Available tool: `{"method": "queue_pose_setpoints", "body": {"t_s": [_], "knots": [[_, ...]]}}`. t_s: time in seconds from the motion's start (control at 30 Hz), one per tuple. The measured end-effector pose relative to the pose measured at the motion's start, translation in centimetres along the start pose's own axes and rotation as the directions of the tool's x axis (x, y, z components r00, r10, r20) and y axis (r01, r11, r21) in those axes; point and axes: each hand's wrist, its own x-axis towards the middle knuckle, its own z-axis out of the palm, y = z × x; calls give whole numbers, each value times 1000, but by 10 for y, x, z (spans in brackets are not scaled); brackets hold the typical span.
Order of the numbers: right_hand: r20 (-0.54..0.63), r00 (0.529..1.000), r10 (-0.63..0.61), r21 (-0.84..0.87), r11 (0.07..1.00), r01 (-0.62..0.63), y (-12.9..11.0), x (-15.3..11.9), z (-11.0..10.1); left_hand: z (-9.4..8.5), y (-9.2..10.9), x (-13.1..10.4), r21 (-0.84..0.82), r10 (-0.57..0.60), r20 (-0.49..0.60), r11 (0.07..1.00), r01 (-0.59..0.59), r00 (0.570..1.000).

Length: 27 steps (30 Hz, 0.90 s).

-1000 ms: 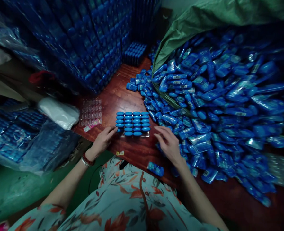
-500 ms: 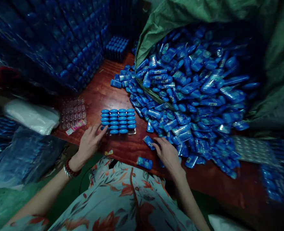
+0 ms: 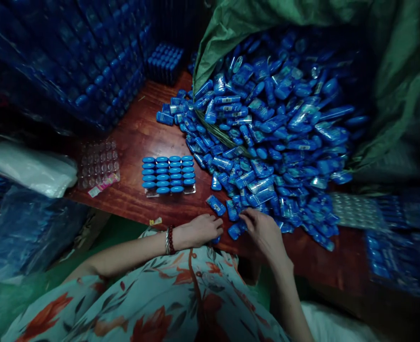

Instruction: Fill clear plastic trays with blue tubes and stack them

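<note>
My left hand (image 3: 203, 230) is at the table's front edge. Its fingers are curled down over a small blue bottle (image 3: 216, 240), of which only a bit shows below the fingertips. To the right, my right hand (image 3: 263, 232) has its thumb and fingers bent together at the near edge of a heap of blue bottles (image 3: 263, 185). A loose blue bottle (image 3: 235, 231) lies by its thumb; what is between the fingertips is hidden. Blue bottles standing in tight rows (image 3: 168, 174), rounded ends up, sit in a clear plastic tray (image 3: 189, 189) left of the heap.
An empty clear blister tray (image 3: 99, 164) with a pink strip lies at left. The heap spills from a green sack (image 3: 224, 28). Wrapped stacks of blue bottles (image 3: 99, 61) rise behind at left. Another clear tray (image 3: 356, 210) and packed bottles (image 3: 398, 256) are at right.
My left hand has left the rowed bottles and moved right, over the bottle at the front edge. My right hand has shifted right, away from a loose bottle. The view has shifted slightly.
</note>
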Motion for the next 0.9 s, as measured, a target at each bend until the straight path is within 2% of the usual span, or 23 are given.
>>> {"method": "queue_pose_setpoints", "body": {"t_s": [0.07,0.13,0.27,0.33,0.43,0.53,0.7,0.77,0.83,0.9], "knots": [[79,995,58,-30,998,-55,14,-18,1,6,0,5,-19,-17,37,1000,18,999],[114,990,82,24,996,-85,24,-36,10,7,-2,0,-47,-61,59,997,64,996],[41,993,115,253,960,-122,21,-51,38,2,-13,-24,-95,-207,82,972,214,975],[8,995,102,332,938,-99,11,-42,49,0,-20,-39,-137,-282,50,948,286,958],[-28,1000,1,377,926,9,-6,-14,56,1,-29,-62,-252,-364,-68,907,337,929],[-41,989,-143,353,924,148,-23,18,54,5,-35,-82,-369,-450,-219,860,354,866],[32,938,-344,-15,939,344,-46,44,47,9,-30,-109,-504,-616,-357,760,410,702],[54,929,-366,-133,920,370,-51,47,47,9,-23,-120,-557,-679,-408,715,422,611],[78,924,-375,-210,900,383,-56,50,48,8,-18,-133,-598,-735,-481,674,433,478],[119,918,-377,-270,878,396,-60,53,51,6,-19,-145,-633,-779,-557,622,461,288]]}}
